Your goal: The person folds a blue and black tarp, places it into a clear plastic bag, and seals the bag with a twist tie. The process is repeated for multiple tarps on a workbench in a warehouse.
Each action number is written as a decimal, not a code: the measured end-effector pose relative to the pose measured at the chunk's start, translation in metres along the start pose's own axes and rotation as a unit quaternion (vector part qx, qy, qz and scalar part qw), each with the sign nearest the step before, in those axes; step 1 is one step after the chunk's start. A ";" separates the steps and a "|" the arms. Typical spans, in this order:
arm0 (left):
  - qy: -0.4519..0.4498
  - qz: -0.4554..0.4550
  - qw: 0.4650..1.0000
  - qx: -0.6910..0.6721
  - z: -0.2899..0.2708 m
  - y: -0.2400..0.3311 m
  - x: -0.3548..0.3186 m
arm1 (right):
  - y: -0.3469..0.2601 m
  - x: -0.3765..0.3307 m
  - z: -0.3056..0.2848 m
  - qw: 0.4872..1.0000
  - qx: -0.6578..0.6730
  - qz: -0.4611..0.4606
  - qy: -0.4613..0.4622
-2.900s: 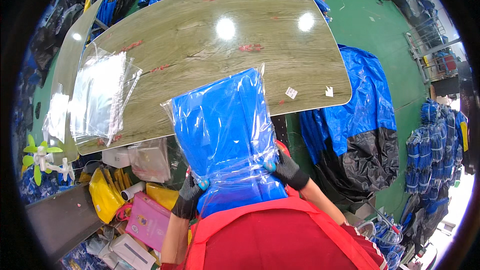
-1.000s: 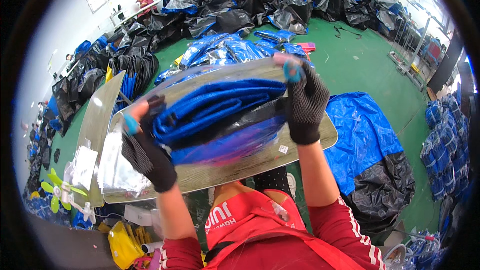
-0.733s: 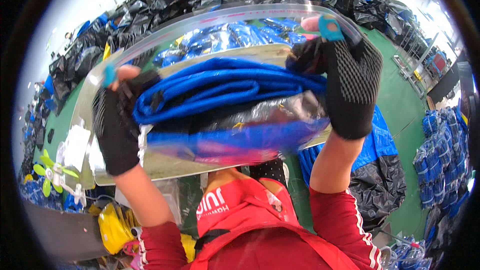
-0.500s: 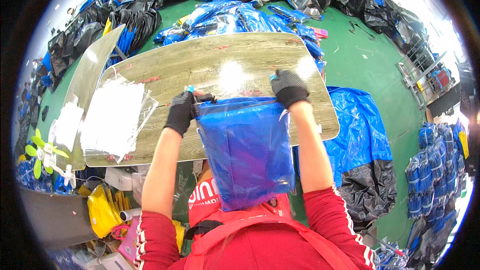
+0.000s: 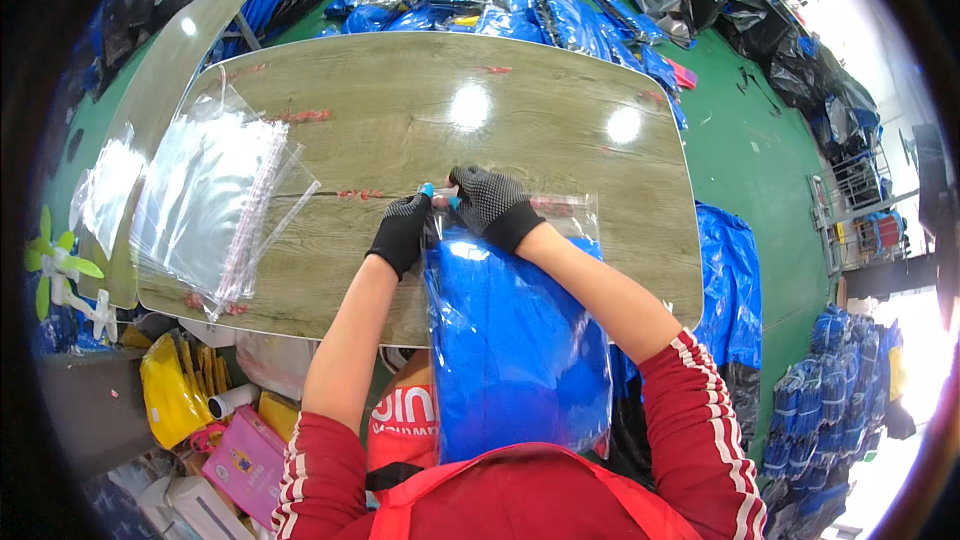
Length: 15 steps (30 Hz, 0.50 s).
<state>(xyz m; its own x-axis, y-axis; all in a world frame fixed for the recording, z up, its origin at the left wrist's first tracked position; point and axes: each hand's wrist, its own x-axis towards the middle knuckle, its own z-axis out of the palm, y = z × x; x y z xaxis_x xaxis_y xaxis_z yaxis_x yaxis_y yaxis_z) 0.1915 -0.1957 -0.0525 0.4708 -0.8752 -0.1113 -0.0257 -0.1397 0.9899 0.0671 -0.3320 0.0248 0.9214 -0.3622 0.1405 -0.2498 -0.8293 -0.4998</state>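
Clear, glossy sleeves [image 5: 210, 200] fan out at nine o'clock. Left hand [image 5: 400, 232] and right hand [image 5: 490, 208], in dotted knit gloves, both pinch the eleven-o'clock corner of the smooth, rectangular bagged blue bundle [image 5: 520, 345] at six, overlapping the wood-grain table [image 5: 400, 100]. Green floor [image 5: 745, 140] shows at two.

From above the worktop's [image 5: 400, 100] near edge, the head camera looks steeply down and forward, its wide fisheye view spanning left edge to right.

Left forearm [image 5: 345, 340] points toward one o'clock, right forearm [image 5: 605, 288] toward ten; left hand [image 5: 402, 230] and right hand [image 5: 492, 208] (both gloved) pinch just beside each other.
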 end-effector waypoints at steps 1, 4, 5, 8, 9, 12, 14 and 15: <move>-0.020 -0.050 0.996 -0.070 -0.004 0.007 -0.001 | 0.006 0.001 0.000 1.000 -0.013 -0.014 -0.012; -0.059 -0.125 0.987 -0.078 -0.009 0.031 -0.007 | 0.009 0.000 0.005 0.998 0.002 -0.067 0.000; -0.080 -0.058 0.992 -0.080 -0.009 0.037 -0.010 | 0.008 -0.001 0.006 0.997 -0.009 -0.070 0.000; -0.115 -0.027 0.988 -0.097 -0.007 0.041 -0.013 | 0.004 -0.001 0.004 0.996 -0.056 -0.071 0.013; -0.110 -0.025 0.990 -0.087 -0.008 0.039 -0.012 | 0.003 0.000 0.002 0.994 -0.087 -0.069 0.016; -0.125 -0.016 0.988 -0.093 -0.010 0.032 -0.009 | 0.010 0.002 -0.007 0.991 -0.094 0.016 0.091; -0.125 -0.031 0.982 -0.140 -0.011 0.037 -0.009 | 0.021 0.003 -0.009 0.977 -0.039 0.149 0.150; -0.101 -0.065 0.978 -0.172 -0.008 0.044 -0.012 | 0.028 0.003 -0.008 0.969 -0.008 0.125 0.214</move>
<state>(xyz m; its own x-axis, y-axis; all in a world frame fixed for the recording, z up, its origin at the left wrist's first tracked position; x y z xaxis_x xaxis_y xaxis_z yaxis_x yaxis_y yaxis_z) 0.1919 -0.1877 -0.0070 0.2649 -0.9392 -0.2186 0.3379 -0.1219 0.9333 0.0600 -0.3595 0.0182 0.6245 -0.6927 0.3607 -0.4560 -0.6984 -0.5516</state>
